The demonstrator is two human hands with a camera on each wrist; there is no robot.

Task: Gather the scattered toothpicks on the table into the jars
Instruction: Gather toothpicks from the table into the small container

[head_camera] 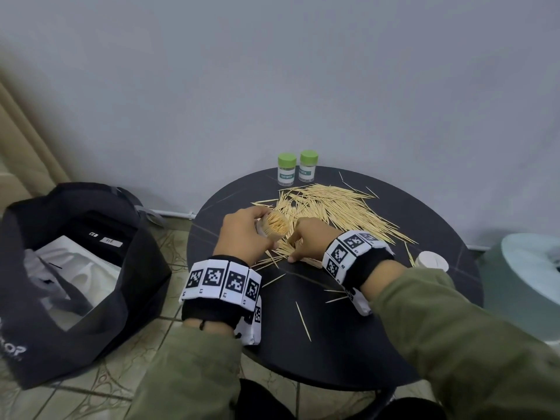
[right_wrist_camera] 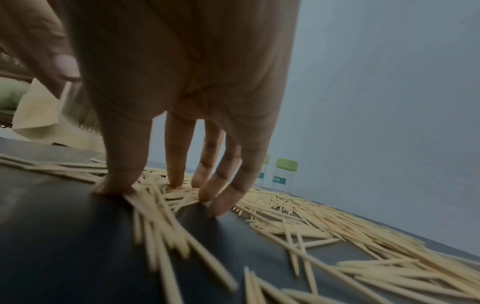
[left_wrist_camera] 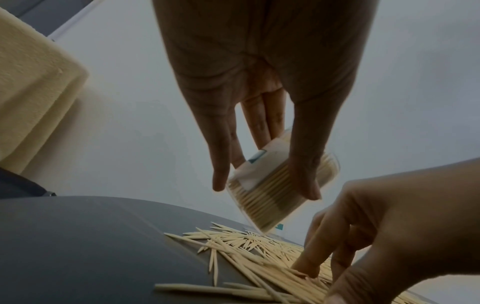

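Note:
My left hand grips a clear open jar packed with toothpicks and holds it tilted just above the round black table. Thumb and fingers wrap the jar's sides. My right hand is beside the jar, its thumb and fingertips pressing down on loose toothpicks near the front of the pile, with a wide gap between thumb and fingers. The toothpicks spread across the table's middle and right. Two jars with green lids stand upright at the back by the wall.
A white lid lies near the table's right edge. A few stray toothpicks lie toward the front. A dark open bag sits on the tiled floor at left. The grey wall runs directly behind the table.

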